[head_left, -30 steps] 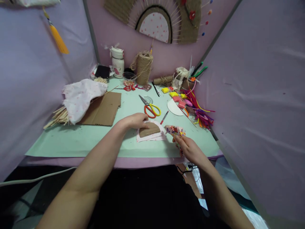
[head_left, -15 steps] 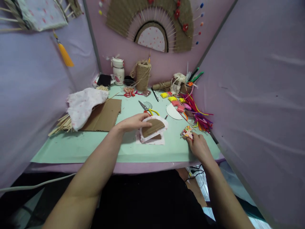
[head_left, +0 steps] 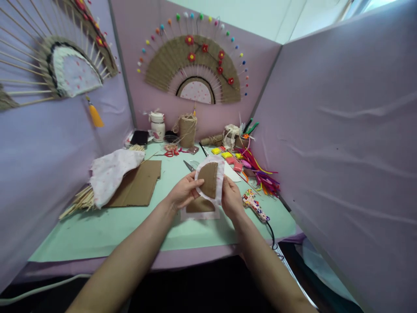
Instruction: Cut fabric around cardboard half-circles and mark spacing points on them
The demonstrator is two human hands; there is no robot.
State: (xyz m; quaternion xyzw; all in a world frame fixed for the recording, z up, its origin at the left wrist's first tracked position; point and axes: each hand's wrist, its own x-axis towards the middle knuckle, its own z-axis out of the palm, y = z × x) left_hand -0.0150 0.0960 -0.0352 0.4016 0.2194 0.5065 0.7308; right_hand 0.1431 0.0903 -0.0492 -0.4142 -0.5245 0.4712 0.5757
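Both hands hold a half-round cardboard piece [head_left: 209,180] edged with white, pink-spotted cloth, raised above the table and turned with its straight side to the right. My left hand [head_left: 185,190] pinches its lower left curve, thumb on the cardboard. My right hand [head_left: 232,198] grips the cloth along the straight edge; some of its fingers are hidden behind the piece. Below lies a second half-round cardboard piece [head_left: 200,204] on a spotted cloth sheet [head_left: 199,215]. A colourful patterned glue gun [head_left: 256,206] rests on the table to the right of my right hand.
Scissors [head_left: 188,166] lie partly hidden behind the held piece. At left, spotted cloth [head_left: 114,171] covers thin sticks [head_left: 79,202] beside a cardboard sheet [head_left: 138,187]. Pipe cleaners [head_left: 265,180] and clay packets [head_left: 230,160] lie at right. A twine spool [head_left: 187,132] stands behind.
My right hand has let go of the glue gun, leaving it on the table, and has taken the cloth-edged piece's straight side. The piece is lifted and turned upright. The view has tilted up.
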